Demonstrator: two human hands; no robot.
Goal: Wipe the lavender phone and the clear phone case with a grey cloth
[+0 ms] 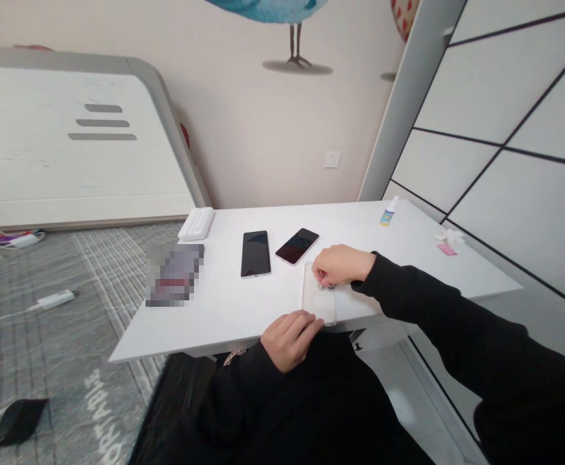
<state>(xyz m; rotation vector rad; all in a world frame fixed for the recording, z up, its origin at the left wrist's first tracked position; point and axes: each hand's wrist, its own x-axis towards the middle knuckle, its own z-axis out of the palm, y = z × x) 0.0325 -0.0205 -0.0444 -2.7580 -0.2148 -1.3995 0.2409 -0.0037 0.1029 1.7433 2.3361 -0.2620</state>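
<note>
A clear phone case (319, 303) lies near the front edge of the white table (224, 316). My left hand (289, 336) rests at the table's front edge, its fingers curled against the case's near end. My right hand (341, 265) is pressed down on the case's far part, fingers pinched on something small that I cannot make out. Two dark-screened phones lie beyond the case: one black phone (256, 253) upright and one phone with a pink edge (297, 245) lying at an angle.
A white ridged box (196, 223) sits at the table's back left, a blurred flat item (174, 273) beside it. A small spray bottle (389, 212) and a white and pink wipe (449, 241) are at the right. Cables, a charger (55, 298) and a black pouch (18, 421) lie on the grey rug.
</note>
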